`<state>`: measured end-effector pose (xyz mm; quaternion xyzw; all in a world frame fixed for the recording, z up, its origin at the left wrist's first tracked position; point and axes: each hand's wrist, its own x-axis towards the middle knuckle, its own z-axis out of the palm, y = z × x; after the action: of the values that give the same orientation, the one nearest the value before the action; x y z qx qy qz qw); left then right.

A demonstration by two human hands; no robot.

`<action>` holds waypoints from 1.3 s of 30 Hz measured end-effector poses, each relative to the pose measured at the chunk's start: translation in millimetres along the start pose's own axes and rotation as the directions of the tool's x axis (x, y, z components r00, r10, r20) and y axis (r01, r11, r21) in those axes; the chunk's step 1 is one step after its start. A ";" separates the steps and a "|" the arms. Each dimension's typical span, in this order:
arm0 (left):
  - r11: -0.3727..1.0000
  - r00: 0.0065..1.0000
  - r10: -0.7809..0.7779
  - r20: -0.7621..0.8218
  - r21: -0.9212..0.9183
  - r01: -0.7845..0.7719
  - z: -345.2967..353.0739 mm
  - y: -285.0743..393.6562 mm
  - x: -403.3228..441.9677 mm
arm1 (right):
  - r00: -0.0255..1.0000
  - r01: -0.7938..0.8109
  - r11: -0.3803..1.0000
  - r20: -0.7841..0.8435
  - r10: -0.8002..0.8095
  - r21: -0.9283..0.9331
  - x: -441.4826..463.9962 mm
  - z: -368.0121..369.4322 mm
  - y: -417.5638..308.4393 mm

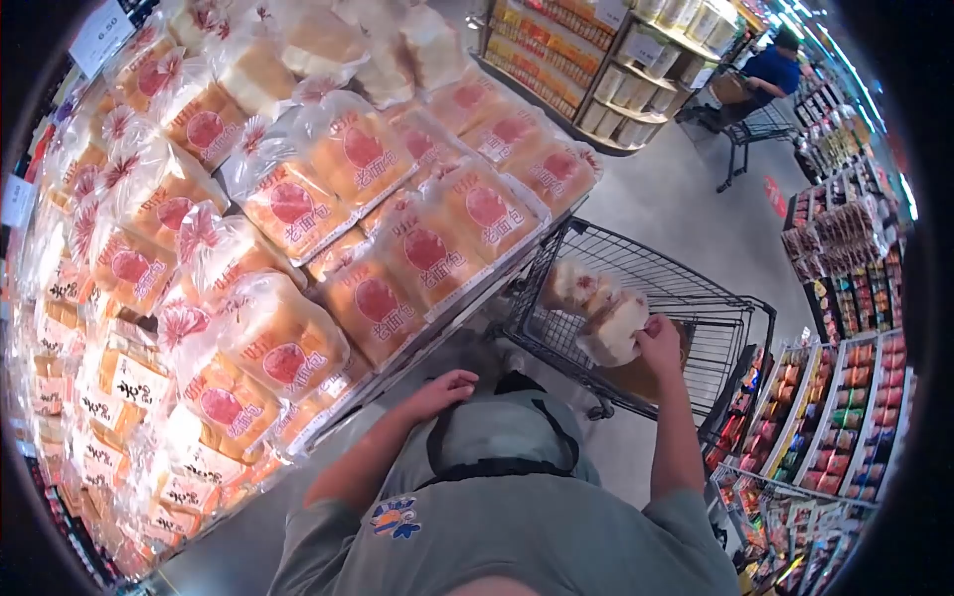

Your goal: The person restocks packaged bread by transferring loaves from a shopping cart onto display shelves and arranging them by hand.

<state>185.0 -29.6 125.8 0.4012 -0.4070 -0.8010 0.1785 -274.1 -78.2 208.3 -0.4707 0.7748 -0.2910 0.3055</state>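
L hand [444, 393] by the waist, fingers loosely bent, nothing seen in it. R hand [657, 343] has a clear bag of bread [613, 328] pinched at its edge, inside the wire cart [717, 318]. More pale bagged stuff sits beside it twd the cart's far-L end; a flat brown item [636, 377] is partly under the bread, can't tell what.

Cart stands close alongside the bread stand [437, 330], which blocks the L side: stacked loaves w/ red-print bags [429, 248], smaller packs [134, 382] lower L, price sign [101, 38] top L. R side hemmed by snack shelves [845, 397].

Farther: shelf of jars & tins [626, 94] past the stand, open floor btwn, another person in blue [773, 72] w/ a 2nd cart [755, 129].
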 end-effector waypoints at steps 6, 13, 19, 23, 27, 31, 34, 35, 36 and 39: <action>0.992 0.982 0.121 0.142 0.029 -0.127 8.7 20.8 24.1 | 0.990 0.108 0.929 0.048 -0.134 0.355 -71.7 -41.1 -156.2; 0.695 0.938 0.300 0.172 -0.713 -0.092 30.8 76.7 20.7 | 0.948 0.154 0.760 0.123 -0.294 0.631 -130.9 -26.9 -257.5; 0.597 0.900 0.302 0.314 -0.799 0.078 19.3 71.0 0.3 | 0.885 0.182 0.743 0.223 -0.409 0.644 -151.6 11.4 -291.2; 0.576 0.899 0.311 0.308 -0.814 0.079 15.9 75.2 -13.7 | 0.654 0.734 0.674 0.184 -0.734 0.081 -149.7 24.3 -305.6; 0.539 0.897 0.340 0.284 -0.840 0.061 18.2 90.7 -29.4 | 0.472 0.812 0.573 0.454 -0.756 0.110 -134.2 30.2 -315.7; 0.590 0.905 0.328 0.270 -0.807 0.026 8.6 102.9 -37.6 | 0.323 0.853 0.492 0.563 -0.761 0.175 -125.6 46.5 -341.6; 0.616 0.899 0.357 0.254 -0.787 -0.022 2.2 109.0 -36.9 | 0.348 0.852 0.493 0.513 -0.784 0.176 -103.3 59.0 -339.2; 0.611 0.902 0.355 0.245 -0.791 -0.026 1.9 112.1 -36.6 | 0.343 0.850 0.494 0.519 -0.783 0.184 -92.7 62.4 -335.0; 0.590 0.900 0.363 0.242 -0.807 -0.021 1.6 116.7 -36.5 | 0.362 0.825 0.520 0.501 -0.786 0.219 -82.0 65.3 -331.6; 0.595 0.912 0.378 0.162 -0.797 -0.105 1.5 139.4 -28.0 | 0.372 0.786 0.532 0.446 -0.814 0.316 -48.8 71.1 -329.3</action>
<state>195.4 -96.1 251.1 0.0927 -0.0977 -0.9175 0.3741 -21.3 -173.2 415.5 -0.8391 0.3200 -0.2740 0.3442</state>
